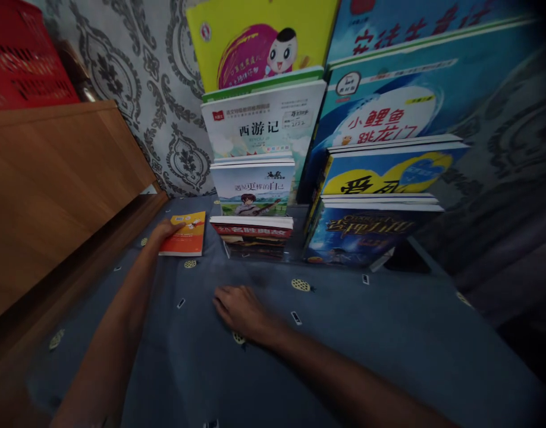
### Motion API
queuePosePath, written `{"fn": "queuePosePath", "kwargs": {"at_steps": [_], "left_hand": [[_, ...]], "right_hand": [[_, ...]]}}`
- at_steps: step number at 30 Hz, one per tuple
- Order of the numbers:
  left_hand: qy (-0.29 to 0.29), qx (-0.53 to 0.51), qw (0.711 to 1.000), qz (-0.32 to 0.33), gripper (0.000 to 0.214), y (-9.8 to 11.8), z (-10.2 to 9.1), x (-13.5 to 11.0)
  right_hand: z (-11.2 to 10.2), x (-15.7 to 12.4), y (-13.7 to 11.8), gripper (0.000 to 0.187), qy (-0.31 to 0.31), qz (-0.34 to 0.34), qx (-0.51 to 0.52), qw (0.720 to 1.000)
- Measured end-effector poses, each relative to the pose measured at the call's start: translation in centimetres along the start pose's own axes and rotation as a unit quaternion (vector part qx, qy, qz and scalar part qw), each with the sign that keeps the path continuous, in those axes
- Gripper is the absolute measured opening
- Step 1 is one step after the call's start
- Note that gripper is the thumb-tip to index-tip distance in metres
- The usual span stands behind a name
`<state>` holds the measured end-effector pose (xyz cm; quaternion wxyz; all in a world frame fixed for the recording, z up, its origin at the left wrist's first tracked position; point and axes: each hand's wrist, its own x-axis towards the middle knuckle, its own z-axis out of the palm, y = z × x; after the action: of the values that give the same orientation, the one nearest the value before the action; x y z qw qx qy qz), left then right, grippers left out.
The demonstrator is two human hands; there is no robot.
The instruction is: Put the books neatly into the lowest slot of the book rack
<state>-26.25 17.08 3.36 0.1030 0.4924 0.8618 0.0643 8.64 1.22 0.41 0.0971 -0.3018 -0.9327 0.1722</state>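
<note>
My left forearm and right forearm fill the near side of my feed, both reaching out over a blue cloth printed with pineapples. I can't tell what is under the cloth.

The orange book lies at the far left of it, near the wooden panel. My left grip is on the book's left edge and looks clamped there, one digit across the cover. The other fingers are hidden, so how far they go beneath I can't say. My right grip is well apart from the book, nearer to me and to the right of it, fingers loosely curled and nothing visible in them; with the palm hidden I can't tell how far it is closed.

The relation that counts: the book is directly at my left grip, extending rightward from it towards the left column of books, with a narrow gap between. Its long axis seems to run away from me, though foreshortening makes that uncertain. The right column is farther off, beyond the left one.
</note>
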Motion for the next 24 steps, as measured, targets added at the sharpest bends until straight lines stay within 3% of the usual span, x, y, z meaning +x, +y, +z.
{"fn": "queuePosePath", "kwargs": {"at_steps": [4, 11, 13, 14, 16, 18, 21, 24], "left_hand": [[-0.029, 0.028, 0.999, -0.025, 0.068, -1.3, -0.1, -3.2], [-0.083, 0.056, 0.995, -0.010, 0.075, -3.3, -0.7, -9.6], [-0.049, 0.105, 0.993, -0.020, 0.076, -2.9, -0.9, -11.4], [-0.004, 0.130, 0.991, -0.013, 0.075, -2.4, -0.9, -12.2], [0.085, 0.158, 0.983, 0.048, 0.065, -1.2, -0.6, -13.6], [0.121, 0.151, 0.967, 0.164, 0.052, 0.4, 0.2, -14.5], [0.067, 0.134, 0.936, 0.319, 0.041, 3.1, 2.0, -15.0], [0.009, 0.116, 0.938, 0.326, 0.037, 5.6, 3.9, -14.4]], "right_hand": [[-0.3, 0.0, 0.0, 0.026, -0.002, 0.004, 0.012, 1.000], [-0.3, 0.1, -0.1, 0.024, 0.016, 0.003, 0.038, 0.999], [-0.2, 0.1, -0.1, 0.023, 0.022, 0.002, 0.042, 0.999], [-0.2, 0.0, -0.2, 0.022, 0.023, 0.002, 0.040, 0.999], [-0.1, -0.1, -0.3, 0.023, 0.025, 0.001, 0.033, 0.999], [-0.1, -0.3, -0.4, 0.023, 0.023, -0.002, 0.024, 0.999], [-0.1, -0.5, -0.6, 0.023, 0.019, -0.004, 0.008, 1.000], [-0.1, -0.6, -0.7, 0.023, 0.017, -0.005, -0.002, 1.000]]}}
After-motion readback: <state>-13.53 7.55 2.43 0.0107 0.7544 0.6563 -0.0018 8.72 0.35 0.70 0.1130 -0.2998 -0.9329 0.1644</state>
